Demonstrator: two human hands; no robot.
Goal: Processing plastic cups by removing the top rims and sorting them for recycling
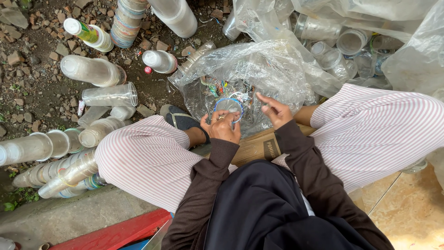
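glossy clear plastic cup (228,107) and crinkled shiny plastic bag (268,69); rough stony ground (37,92).

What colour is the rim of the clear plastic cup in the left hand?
Blue rim, head view.

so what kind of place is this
Probably an outdoor spot for sorting used plastic: nested cup stacks lie on stony ground, and the left hand holds a clear cup over a scrap-filled bag.
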